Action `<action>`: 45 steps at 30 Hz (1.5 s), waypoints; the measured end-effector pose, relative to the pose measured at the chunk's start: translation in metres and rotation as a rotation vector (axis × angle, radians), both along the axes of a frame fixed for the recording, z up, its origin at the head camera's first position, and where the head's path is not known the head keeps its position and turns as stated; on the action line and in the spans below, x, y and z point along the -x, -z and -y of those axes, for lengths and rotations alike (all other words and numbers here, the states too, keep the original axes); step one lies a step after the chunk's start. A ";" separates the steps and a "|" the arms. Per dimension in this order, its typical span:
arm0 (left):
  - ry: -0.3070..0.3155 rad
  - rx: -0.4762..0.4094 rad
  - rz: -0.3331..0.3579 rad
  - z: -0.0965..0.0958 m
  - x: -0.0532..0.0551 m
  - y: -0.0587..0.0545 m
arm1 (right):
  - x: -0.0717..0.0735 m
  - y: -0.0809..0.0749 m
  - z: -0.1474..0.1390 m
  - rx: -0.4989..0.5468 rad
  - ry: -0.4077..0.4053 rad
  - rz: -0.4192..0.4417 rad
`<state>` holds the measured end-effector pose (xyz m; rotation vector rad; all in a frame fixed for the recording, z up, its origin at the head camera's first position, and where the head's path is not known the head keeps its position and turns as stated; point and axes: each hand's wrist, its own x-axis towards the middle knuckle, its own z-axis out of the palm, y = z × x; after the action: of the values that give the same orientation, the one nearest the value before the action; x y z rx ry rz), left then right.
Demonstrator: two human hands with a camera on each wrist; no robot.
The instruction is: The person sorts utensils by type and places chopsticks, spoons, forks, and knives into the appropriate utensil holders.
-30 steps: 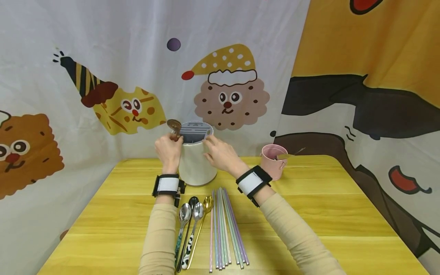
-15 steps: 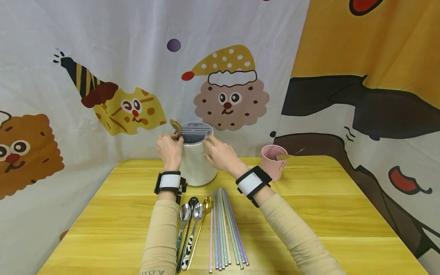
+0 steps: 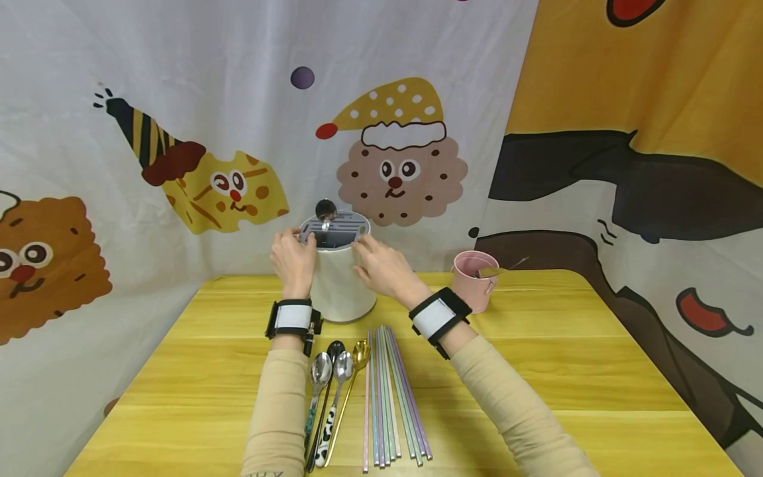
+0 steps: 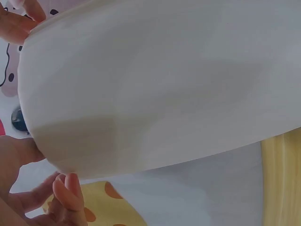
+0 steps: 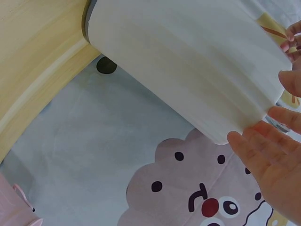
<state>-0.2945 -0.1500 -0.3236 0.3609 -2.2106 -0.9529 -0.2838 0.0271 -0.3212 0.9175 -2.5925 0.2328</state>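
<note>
A tall white canister stands at the back of the table, with a grey slotted insert visible inside its mouth. A spoon stands in it, its round shiny bowl above the rim and its lower part hidden. My left hand holds the canister's left side at the rim, thumb and curled fingers apart on the wall in the left wrist view. Across from it, my right hand holds the right side; its fingers lie along the wall near the rim.
A pink bucket with utensils in it stands to the right. Several spoons lie in front of the canister, beside a row of pastel chopsticks. A printed curtain hangs close behind the wooden table.
The spoon has left my left hand's grasp and leans inside the canister, farther right, its bowl turned. The left fingers have settled on the rim. My right hand stays put.
</note>
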 end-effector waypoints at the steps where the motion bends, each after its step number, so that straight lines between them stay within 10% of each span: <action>1: 0.002 0.007 -0.003 0.000 -0.001 0.000 | 0.000 0.000 0.000 0.001 0.000 0.000; 26: 0.069 0.241 -0.097 0.005 -0.046 0.020 | 0.001 0.001 0.000 0.004 -0.008 -0.015; 34: 0.149 0.395 0.113 0.011 -0.071 0.040 | 0.001 0.001 -0.001 0.018 -0.012 -0.021; 45: 0.266 0.411 0.671 0.016 -0.105 0.057 | 0.001 0.000 -0.001 0.014 -0.010 -0.013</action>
<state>-0.1894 -0.1663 -0.3802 0.2096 -3.0528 -0.5134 -0.2845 0.0282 -0.3213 0.9243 -2.5719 0.2474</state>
